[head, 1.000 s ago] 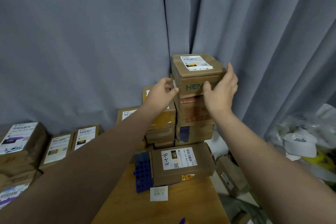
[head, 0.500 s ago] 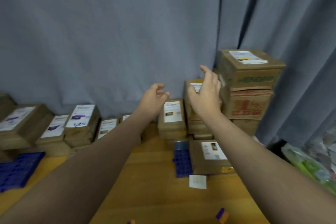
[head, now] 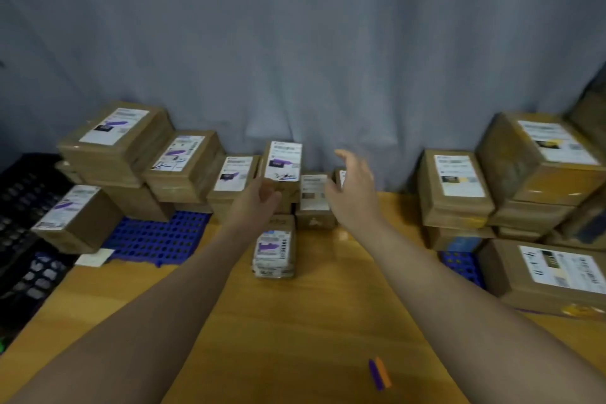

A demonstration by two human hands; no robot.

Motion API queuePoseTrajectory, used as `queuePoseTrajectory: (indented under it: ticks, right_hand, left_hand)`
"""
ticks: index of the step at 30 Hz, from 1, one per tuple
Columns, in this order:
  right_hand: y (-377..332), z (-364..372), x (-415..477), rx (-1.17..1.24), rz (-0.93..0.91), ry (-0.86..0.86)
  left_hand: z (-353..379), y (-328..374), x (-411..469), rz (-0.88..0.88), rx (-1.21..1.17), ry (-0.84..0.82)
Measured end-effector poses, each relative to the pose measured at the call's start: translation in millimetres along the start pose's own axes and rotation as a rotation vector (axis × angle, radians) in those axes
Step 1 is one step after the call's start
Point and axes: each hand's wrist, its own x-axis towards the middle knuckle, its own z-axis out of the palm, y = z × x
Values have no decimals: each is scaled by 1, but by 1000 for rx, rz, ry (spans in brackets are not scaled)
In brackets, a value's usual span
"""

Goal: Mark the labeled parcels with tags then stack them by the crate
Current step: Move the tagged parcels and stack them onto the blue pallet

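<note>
Brown labeled parcels line the back of the wooden table [head: 295,321]. Both my hands hover empty over the middle group. My left hand [head: 259,200] hangs with loosely curled fingers in front of a parcel with a purple-marked label [head: 284,162]. My right hand [head: 352,190] is spread open beside a small parcel [head: 314,197]. A small white-wrapped parcel [head: 273,249] lies on the table below my left hand. A taller stack of parcels [head: 537,161] stands at the right. Two markers, purple and orange [head: 379,372], lie near the front edge.
A blue perforated crate panel [head: 157,236] lies at the left under stacked parcels [head: 114,138]. A black crate [head: 23,223] sits at the far left. Another labeled parcel [head: 557,272] rests on blue plastic at the right. A grey curtain [head: 295,43] hangs behind.
My hands let go of the top box on the right stack and swung left with my view. They now hover empty over the middle parcels.
</note>
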Motion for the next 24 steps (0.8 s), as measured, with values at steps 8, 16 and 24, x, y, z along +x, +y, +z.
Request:
queuePoseTrajectory:
  ticks: [8, 16, 24]
  right_hand:
    - [-15, 89, 7, -153, 204, -218]
    - [-16, 133, 44, -265, 335, -246]
    - [-20, 154, 71, -359, 351, -290]
  left_hand:
    - [-47, -65, 18, -93, -30, -56]
    - [-60, -83, 31, -124, -30, -28]
    - [-68, -97, 25, -185, -77, 14]
